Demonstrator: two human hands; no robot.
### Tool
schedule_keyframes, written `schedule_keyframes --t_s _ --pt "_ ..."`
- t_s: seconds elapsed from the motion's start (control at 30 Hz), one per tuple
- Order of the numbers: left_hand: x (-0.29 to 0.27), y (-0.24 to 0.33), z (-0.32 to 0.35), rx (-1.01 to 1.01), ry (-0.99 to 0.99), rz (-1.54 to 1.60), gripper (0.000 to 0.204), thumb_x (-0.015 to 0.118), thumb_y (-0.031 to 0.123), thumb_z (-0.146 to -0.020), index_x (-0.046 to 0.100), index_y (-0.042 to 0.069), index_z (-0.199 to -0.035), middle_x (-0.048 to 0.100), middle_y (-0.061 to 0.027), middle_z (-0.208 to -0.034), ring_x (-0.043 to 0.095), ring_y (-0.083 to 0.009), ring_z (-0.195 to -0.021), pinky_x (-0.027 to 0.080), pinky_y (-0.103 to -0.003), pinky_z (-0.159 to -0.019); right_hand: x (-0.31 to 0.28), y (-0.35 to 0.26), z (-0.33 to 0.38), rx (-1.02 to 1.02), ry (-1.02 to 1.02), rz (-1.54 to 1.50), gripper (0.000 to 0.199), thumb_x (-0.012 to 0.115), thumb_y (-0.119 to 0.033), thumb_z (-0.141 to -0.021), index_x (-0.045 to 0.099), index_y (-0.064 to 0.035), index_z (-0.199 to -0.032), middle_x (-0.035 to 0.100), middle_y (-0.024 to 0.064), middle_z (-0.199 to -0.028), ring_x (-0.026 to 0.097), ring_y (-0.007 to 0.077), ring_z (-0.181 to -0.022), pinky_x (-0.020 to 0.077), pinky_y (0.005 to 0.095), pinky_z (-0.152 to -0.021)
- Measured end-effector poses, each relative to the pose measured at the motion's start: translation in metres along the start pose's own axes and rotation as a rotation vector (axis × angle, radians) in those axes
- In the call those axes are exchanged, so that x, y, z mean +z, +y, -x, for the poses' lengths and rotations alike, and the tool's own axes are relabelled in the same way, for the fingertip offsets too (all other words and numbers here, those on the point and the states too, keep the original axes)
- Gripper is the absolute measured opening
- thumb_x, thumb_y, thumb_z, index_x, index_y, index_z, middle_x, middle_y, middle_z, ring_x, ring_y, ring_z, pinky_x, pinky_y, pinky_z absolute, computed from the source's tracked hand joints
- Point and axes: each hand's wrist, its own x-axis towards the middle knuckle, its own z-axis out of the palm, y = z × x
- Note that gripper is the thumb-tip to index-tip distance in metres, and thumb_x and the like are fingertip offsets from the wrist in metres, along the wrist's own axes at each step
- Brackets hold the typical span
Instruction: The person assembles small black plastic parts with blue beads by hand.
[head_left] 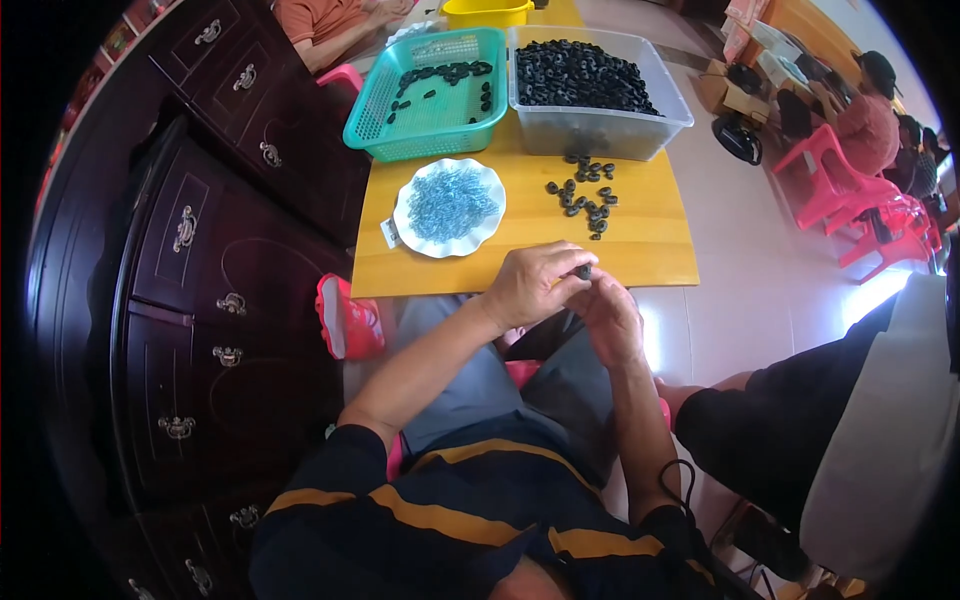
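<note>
Above my lap, by the table's near edge, my left hand pinches a small black oval part between thumb and fingertips. My right hand is closed up against it, its fingertips meeting the same part. Whether the right fingers hold another small piece is hidden. Beyond my hands, several loose black oval parts lie scattered on the wooden table. To their left stands a white scalloped plate heaped with small clear bluish pieces.
At the table's far side, a green basket holds some black parts beside a clear bin full of them. A yellow basin stands behind. Dark drawers line the left; people sit across and at right near pink stools.
</note>
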Motion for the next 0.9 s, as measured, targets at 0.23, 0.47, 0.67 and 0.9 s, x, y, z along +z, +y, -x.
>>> schedule_keyframes --t_s 0.23,0.47,0.67,0.9 --pt "0.007 0.003 0.006 0.024 -0.05 -0.132 0.034 0.067 0.009 -0.081 0.065 0.007 -0.115 0.069 -0.012 -0.106 0.068 -0.0314 -0.096 0.056 -0.04 -0.08 -0.002 0.005 0.0 0.082 0.191 0.107 0.019 0.059 -0.014 -0.1 0.064 -0.0026 -0.113 0.067 0.0009 -0.102 0.062 0.0094 -0.092 0.0483 0.0247 -0.084" --pt "-0.022 -0.001 0.003 -0.099 -0.288 -0.063 0.034 0.071 0.01 -0.079 0.068 0.004 -0.112 0.069 -0.0132 -0.101 0.067 -0.0316 -0.093 0.054 -0.039 -0.079 -0.001 -0.001 0.002 0.119 0.14 0.443 0.023 0.057 -0.021 -0.102 0.066 0.0002 -0.102 0.069 0.0039 -0.088 0.063 0.0116 -0.08 0.0504 0.0266 -0.079" --pt "-0.047 -0.015 0.009 -0.396 -0.394 0.449 0.013 0.068 0.01 -0.087 0.071 0.005 -0.098 0.066 0.0024 -0.076 0.059 -0.0028 -0.072 0.049 -0.023 -0.066 0.007 -0.001 0.002 0.242 0.025 0.49 0.031 0.06 -0.028 -0.101 0.067 0.0009 -0.109 0.07 0.0069 -0.088 0.066 0.0145 -0.08 0.0522 0.0291 -0.08" --pt "-0.121 -0.089 -0.053 -0.259 0.275 -0.466 0.03 0.06 0.01 -0.086 0.066 0.009 -0.115 0.07 -0.0176 -0.089 0.067 -0.0377 -0.083 0.054 -0.047 -0.074 0.013 -0.001 0.002 0.213 -0.005 0.487 0.029 0.061 -0.023 -0.1 0.064 -0.0001 -0.118 0.071 0.0075 -0.097 0.064 0.0139 -0.09 0.0497 0.0285 -0.086"
